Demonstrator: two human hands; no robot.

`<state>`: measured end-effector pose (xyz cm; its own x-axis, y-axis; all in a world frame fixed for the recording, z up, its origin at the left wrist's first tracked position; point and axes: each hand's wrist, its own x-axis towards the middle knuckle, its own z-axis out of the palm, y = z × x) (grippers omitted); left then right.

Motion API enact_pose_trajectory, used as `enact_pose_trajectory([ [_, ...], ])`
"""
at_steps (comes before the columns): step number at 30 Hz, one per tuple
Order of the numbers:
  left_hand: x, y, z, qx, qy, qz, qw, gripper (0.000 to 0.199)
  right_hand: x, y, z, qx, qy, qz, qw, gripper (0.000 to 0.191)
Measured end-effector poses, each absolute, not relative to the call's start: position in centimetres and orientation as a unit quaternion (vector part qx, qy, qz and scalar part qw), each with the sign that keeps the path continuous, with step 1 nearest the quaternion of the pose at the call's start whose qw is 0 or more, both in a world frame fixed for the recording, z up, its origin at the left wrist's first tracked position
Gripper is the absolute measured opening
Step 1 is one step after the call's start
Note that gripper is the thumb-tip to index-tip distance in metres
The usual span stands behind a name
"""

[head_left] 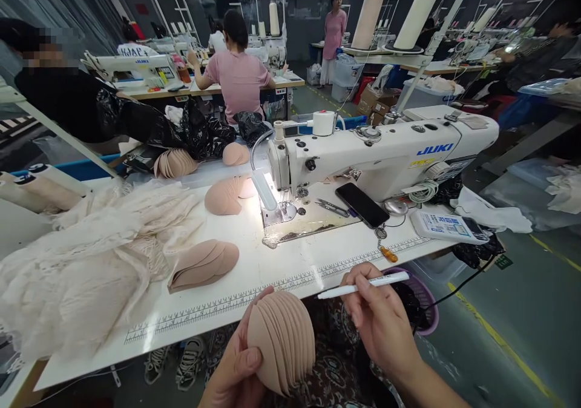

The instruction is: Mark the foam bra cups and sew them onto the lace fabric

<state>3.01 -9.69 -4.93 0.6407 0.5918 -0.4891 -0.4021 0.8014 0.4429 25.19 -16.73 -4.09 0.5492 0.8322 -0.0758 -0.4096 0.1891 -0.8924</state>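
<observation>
Fanned out in my left hand (pixel 240 365) is a stack of beige bra cups (pixel 284 341), held just off the table's front edge with the thumb pressed on the near cup. My right hand (pixel 381 317) grips a white marker pen (pixel 363 286) between thumb and fingers, its tip pointing left toward the stack but apart from it. On the table lie a folded group of bra cups (pixel 206 264) and, behind it, another fanned group (pixel 227 195). A heap of cream lace fabric (pixel 91 244) covers the table's left side.
A white JUKI sewing machine (pixel 390 154) with a lit lamp stands behind my hands. Thread snips (pixel 333 207), a black phone (pixel 362 205) and a white box (pixel 447 226) lie near it. A purple basket (pixel 433 320) is below right. Other people sit at machines beyond.
</observation>
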Motion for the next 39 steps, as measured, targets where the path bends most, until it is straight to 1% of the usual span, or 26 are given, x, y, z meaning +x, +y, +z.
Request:
enact_pose_trajectory([
  [2,2.8,-9.7,-5.0,0.154,0.326,0.273,0.892,0.099,24.9,-16.3,-4.0,-0.471,-0.216,0.447,0.729,0.034],
  [4,2.6,-9.7,-5.1,0.161,0.332,0.267,0.890,0.099,24.6,-16.1,-3.9,-0.469,-0.217,0.461,0.722,0.035],
  [10,1.9,-9.9,-5.6,0.182,0.347,0.271,0.880,0.104,24.1,-15.8,-3.9,-0.473,-0.216,0.475,0.710,0.035],
  [17,2.1,-10.1,-5.2,0.202,0.375,0.279,0.861,0.100,24.1,-15.9,-4.0,-0.465,-0.222,0.479,0.710,0.035],
  [24,2.4,-10.1,-4.7,0.191,0.366,0.264,0.872,0.094,23.7,-16.1,-3.6,-0.437,-0.231,0.503,0.709,0.034],
  [30,2.3,-10.1,-4.8,0.192,0.366,0.269,0.870,0.095,24.0,-16.2,-3.1,-0.427,-0.229,0.484,0.728,0.032],
  [36,2.6,-10.2,-4.4,0.186,0.360,0.271,0.873,0.090,24.0,-16.5,-3.7,-0.456,-0.252,0.484,0.702,0.034],
  [39,2.8,-10.2,-4.2,0.192,0.348,0.266,0.878,0.087,23.9,-16.4,-3.5,-0.439,-0.261,0.495,0.703,0.034],
])
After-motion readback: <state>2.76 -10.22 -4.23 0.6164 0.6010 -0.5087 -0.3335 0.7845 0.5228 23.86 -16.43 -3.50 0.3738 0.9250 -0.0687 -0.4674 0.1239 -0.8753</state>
